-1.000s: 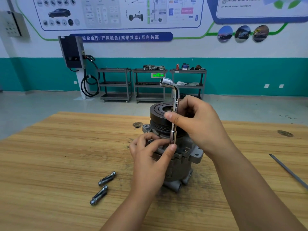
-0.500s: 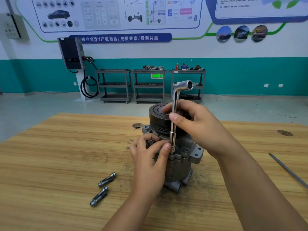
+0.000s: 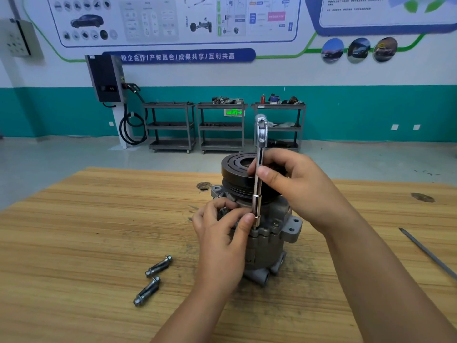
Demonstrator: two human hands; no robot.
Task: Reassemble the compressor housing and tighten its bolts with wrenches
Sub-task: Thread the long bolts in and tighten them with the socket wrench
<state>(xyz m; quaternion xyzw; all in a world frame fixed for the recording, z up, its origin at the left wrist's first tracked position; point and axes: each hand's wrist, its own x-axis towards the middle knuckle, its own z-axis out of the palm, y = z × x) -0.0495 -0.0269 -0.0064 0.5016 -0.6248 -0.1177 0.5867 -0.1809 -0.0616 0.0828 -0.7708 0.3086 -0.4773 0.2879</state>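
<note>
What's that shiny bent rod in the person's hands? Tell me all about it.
A shiny chrome L-shaped socket wrench, polished steel by its look. It stands upright, its short bent top seen end-on, its lower socket end down on the grey metal compressor housing, apparently over a bolt. The right hand pinches its shaft midway; the left hand pinches its lower end.

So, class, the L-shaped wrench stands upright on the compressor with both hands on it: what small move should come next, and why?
Probably twirl the wrench shaft with the right hand to run its bolt down. The wrench stands upright, its socket end on the compressor housing flange, steadied by the left hand; the right hand pinches the shaft midway. Two bolts lie loose nearby.
</note>
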